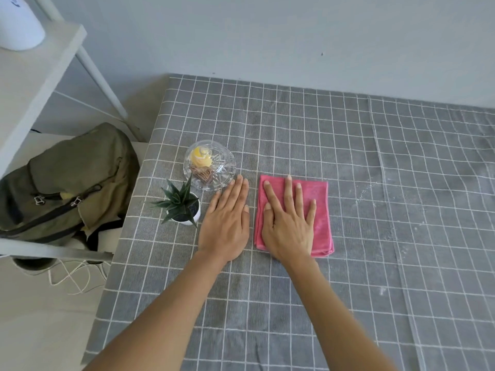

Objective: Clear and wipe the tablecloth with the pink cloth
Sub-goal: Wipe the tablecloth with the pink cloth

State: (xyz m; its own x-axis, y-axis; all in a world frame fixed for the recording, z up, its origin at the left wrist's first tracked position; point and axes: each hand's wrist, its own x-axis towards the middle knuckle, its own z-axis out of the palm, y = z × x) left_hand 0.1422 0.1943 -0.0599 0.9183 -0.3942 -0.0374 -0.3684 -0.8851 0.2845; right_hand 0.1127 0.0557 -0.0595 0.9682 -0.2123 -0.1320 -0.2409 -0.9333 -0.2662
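A grey tablecloth (348,162) with a white grid covers the table. A folded pink cloth (321,212) lies on it near the middle. My right hand (289,223) lies flat on the pink cloth, fingers straight and spread. My left hand (227,223) rests flat on the tablecloth just left of the cloth, fingers together. A glass bowl (210,164) holding a yellow item and a brown one stands beyond my left hand, close to its fingertips. A small potted plant (182,207) in a white pot stands to the left of that hand.
White dusty marks (367,191) show on the tablecloth to the right. Off the table's left edge, a white shelf frame (53,250) holds an olive green backpack (69,180). White cables (77,277) lie on the floor below. A wall runs behind the table.
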